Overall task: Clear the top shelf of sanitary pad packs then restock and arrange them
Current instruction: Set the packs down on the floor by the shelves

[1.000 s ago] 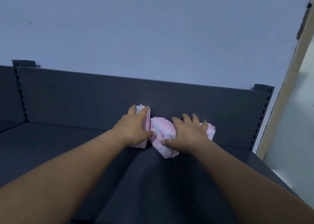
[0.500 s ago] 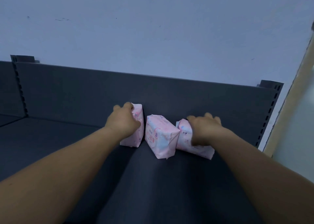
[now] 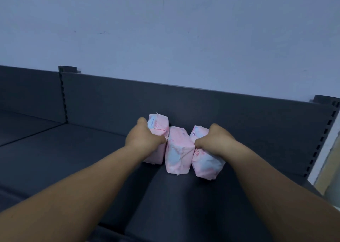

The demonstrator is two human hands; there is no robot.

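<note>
Three in a row on the shelf

Left hand grips the left pack, fingers curled; right hand grips the right pack. Between the hands stands the middle pack, touching both. Beyond them are the dark back panel and a pale wall.

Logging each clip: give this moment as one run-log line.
left hand: grips left pack | right hand: grips right pack | middle pack: between them | all three on top shelf, by back panel

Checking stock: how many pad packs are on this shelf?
3, side by side in a row: left pack in the left hand, middle pack free, right pack in the right hand. None appear hidden.
</note>
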